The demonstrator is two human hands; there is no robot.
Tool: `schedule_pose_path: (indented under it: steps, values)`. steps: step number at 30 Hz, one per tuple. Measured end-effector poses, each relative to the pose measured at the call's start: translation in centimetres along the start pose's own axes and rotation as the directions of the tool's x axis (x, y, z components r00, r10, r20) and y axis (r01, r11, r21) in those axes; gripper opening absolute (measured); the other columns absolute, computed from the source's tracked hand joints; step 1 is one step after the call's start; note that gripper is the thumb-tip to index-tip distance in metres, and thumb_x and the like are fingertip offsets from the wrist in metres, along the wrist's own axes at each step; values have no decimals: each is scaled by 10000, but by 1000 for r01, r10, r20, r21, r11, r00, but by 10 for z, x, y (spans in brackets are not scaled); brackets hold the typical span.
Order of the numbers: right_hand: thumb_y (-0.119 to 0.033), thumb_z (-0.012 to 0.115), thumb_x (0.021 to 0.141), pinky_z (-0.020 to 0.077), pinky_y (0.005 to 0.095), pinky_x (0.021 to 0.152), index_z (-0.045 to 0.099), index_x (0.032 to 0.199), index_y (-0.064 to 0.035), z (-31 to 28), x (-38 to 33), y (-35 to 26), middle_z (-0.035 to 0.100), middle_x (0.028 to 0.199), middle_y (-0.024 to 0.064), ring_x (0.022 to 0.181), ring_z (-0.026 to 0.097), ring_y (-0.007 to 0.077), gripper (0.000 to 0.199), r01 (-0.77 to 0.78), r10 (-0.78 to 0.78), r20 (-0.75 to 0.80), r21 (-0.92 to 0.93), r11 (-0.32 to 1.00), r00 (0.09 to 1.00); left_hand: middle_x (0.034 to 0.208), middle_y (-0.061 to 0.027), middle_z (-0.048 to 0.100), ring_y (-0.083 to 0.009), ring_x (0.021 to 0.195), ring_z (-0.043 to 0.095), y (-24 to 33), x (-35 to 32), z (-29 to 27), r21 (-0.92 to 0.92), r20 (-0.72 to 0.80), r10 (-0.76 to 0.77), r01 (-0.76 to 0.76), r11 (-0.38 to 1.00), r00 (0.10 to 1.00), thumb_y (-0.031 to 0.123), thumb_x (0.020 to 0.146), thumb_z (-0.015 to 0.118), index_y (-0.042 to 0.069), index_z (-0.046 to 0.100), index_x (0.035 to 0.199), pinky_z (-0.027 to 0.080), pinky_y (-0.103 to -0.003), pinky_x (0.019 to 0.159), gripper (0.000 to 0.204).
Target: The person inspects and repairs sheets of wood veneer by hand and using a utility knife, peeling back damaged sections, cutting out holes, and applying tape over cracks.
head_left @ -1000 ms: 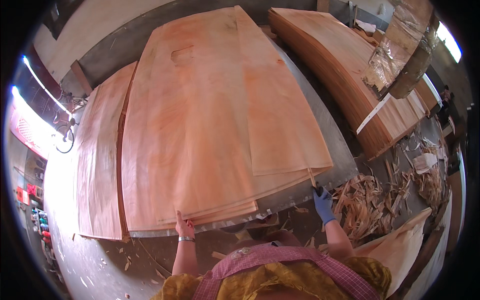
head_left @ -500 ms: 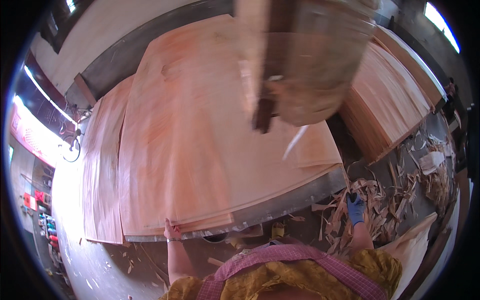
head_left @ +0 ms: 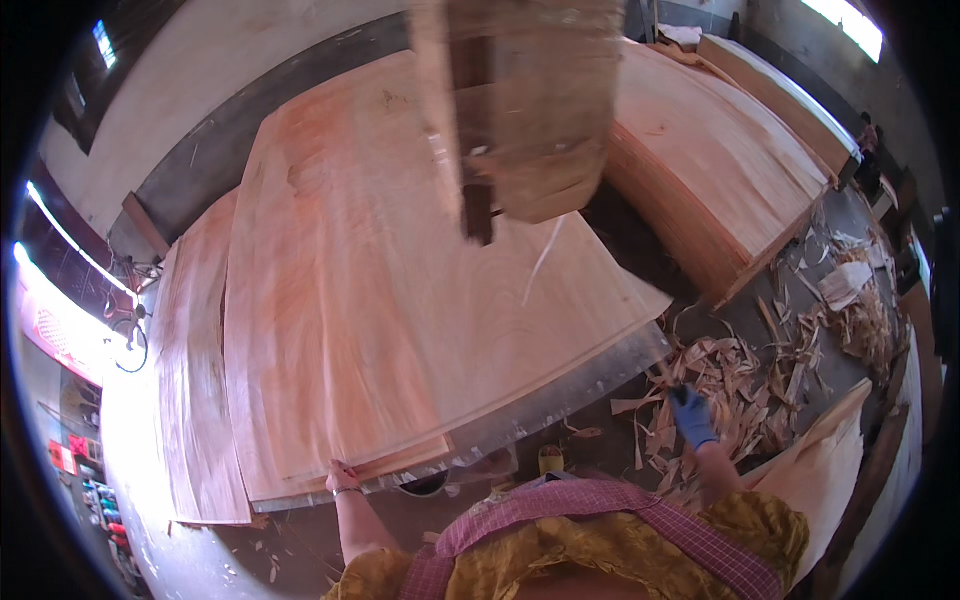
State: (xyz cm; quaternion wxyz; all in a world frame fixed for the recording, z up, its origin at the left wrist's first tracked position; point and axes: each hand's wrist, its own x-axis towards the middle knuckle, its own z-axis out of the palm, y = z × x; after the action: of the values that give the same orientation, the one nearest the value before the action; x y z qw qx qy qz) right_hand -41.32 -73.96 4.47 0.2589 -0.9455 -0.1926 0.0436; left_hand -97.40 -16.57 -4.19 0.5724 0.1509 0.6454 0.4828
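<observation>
Wood sheets (head_left: 340, 300): orange-pink streaks left, paler peach with wavy grain right. Tabletop (head_left: 545, 400) grey, whitish flecks along the edge. Glove (head_left: 692, 420) blue, blackish at the tips. Strip (head_left: 661, 371) looks tan, too small to be sure. Apron (head_left: 560, 500) maroon-pink, pale check. Shirt (head_left: 470, 570) mustard, darker blotches. Scraps (head_left: 722, 380) pinkish tan. Stack (head_left: 720, 170): peach top, orange-brown side.

The head-worn fisheye looks down from close above the pink apron (head_left: 560, 499) at six o'clock, facing wood sheets (head_left: 330, 300) toward twelve.
</observation>
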Motion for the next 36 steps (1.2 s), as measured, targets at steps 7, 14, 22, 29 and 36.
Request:
schedule_pose_path:
  steps: [7, 14, 22, 29, 36]
  values:
    - [-404, 651, 914, 487, 382, 633, 647, 998, -49, 130, -15, -198, 672, 732, 140, 637, 640, 287, 364, -17, -90, 228, 431, 902, 970, 877, -138, 647, -247, 742, 611, -15, -51, 21, 338, -372, 401, -281, 898, 837, 255, 934, 633, -18, 581, 937, 514, -354, 643, 277]
    - [-394, 557, 970, 515, 487, 771, 609, 1116, -69, 166, -11, -290, 686, 932, 205, 886, 664, 390, 360, 139, -259, 327, 347, 928, 909, 912, -93, 633, -187, 809, 574, 6, -135, 88, 303, 210, 632, -665, 683, 746, 175, 930, 629, -11, 602, 1036, 484, -332, 734, 216]
    - [-377, 585, 970, 474, 402, 647, 632, 913, -30, 120, 75, -209, 649, 762, 119, 706, 620, 252, 356, 268, -325, 59, 437, 858, 944, 895, -143, 671, -259, 798, 645, 49, -409, 266, -82, 859, 505, -950, 302, 87, 150, 893, 690, 45, 699, 1027, 492, -317, 726, 170]
    - [-310, 656, 952, 432, 262, 563, 647, 794, -40, 26, 159, -206, 614, 657, 3, 596, 554, 82, 314, 62, -241, 20, 942, 329, 970, 937, -124, 709, -314, 867, 658, 62, -595, 380, -241, 605, 760, -964, -108, -237, 288, 983, 561, 50, 701, 1017, 509, -401, 786, 278]
    - [-116, 592, 955, 507, 271, 722, 664, 1067, -8, -169, 198, -340, 700, 894, 116, 793, 658, 145, 172, 750, -663, -569, 661, -17, 486, 877, -104, 747, -141, 814, 686, 30, -606, 362, -158, 786, 618, -963, 217, 10, 216, 1068, 398, -28, 688, 1004, 503, -297, 772, 384]
